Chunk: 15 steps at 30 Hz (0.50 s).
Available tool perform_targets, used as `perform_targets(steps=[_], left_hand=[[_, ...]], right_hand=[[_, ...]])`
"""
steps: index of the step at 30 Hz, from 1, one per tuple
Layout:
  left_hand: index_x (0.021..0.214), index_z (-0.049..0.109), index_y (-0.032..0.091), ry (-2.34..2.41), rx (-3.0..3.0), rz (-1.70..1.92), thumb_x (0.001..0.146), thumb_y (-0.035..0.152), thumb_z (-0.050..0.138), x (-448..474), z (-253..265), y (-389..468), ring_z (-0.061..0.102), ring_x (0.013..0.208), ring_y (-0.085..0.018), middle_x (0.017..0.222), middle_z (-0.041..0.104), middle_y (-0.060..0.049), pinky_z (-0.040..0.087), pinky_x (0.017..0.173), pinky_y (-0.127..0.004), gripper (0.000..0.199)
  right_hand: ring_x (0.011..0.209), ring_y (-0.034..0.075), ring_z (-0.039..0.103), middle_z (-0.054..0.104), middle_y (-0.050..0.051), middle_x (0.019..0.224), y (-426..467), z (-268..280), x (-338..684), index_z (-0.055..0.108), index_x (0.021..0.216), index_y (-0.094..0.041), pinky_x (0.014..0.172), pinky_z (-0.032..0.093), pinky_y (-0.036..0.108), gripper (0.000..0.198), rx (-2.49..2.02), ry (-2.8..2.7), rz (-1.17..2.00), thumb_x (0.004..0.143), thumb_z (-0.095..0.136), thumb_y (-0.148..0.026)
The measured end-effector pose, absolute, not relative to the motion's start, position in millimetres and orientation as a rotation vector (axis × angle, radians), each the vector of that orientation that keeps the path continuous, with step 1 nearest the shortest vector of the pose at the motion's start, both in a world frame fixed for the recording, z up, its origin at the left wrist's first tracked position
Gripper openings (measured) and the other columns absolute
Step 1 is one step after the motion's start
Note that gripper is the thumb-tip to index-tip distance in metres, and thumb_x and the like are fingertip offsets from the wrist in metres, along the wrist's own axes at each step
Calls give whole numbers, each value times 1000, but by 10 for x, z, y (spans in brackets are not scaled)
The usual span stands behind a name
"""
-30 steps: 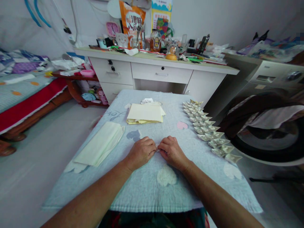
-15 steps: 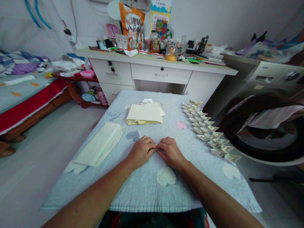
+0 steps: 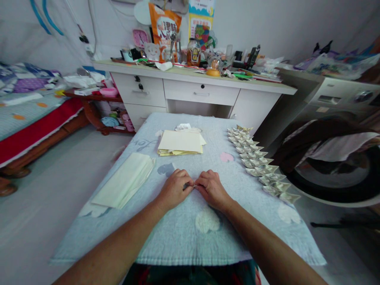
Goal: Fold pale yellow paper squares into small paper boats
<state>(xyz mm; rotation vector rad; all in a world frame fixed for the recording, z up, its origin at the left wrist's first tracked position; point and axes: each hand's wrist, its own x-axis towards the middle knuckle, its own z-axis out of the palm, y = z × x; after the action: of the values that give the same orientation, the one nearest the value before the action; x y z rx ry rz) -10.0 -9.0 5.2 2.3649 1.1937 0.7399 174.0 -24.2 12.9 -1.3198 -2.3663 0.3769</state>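
The left hand (image 3: 175, 189) and right hand (image 3: 212, 190) pinch a tiny thing (image 3: 194, 186), maybe paper, between their fingertips. It seems to run left to right, neither hand nearer, on the near side of the paper pile (image 3: 179, 140).

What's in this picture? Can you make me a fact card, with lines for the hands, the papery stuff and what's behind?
Grip: left hand and right hand pinch one small piece, mostly hidden
Table cover: pale blue cloth with heart patterns
Left side: long pale folded sheets
Beyond the hands: paper stack, cream and yellow
Right side: small pointy folded shapes, lined up in a long band
Behind: white desk, with an orange bag on top
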Motion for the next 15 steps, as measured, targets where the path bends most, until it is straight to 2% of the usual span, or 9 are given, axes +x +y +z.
perform_targets(steps=[10, 15], left_hand=[[75, 67, 18, 1187, 2340, 701, 82, 18, 58, -99, 108, -61, 53, 84, -18, 80, 60, -3, 39, 80, -32, 11], [73, 65, 18, 1201, 2326, 679, 82, 16, 57, -86, 118, -49, 53, 84, -18, 79, 60, -3, 39, 79, -31, 12]], right_hand=[[83, 16, 49, 61, 2, 82, -158, 149, 1823, 65, 84, -19, 76, 29, 30, 6, -1328, -2282, 593, 88, 59, -18], [82, 17, 48, 60, 2, 80, -151, 127, 1832, 64, 80, -18, 76, 30, 30, 7, -1380, -2232, 586, 86, 60, -17]])
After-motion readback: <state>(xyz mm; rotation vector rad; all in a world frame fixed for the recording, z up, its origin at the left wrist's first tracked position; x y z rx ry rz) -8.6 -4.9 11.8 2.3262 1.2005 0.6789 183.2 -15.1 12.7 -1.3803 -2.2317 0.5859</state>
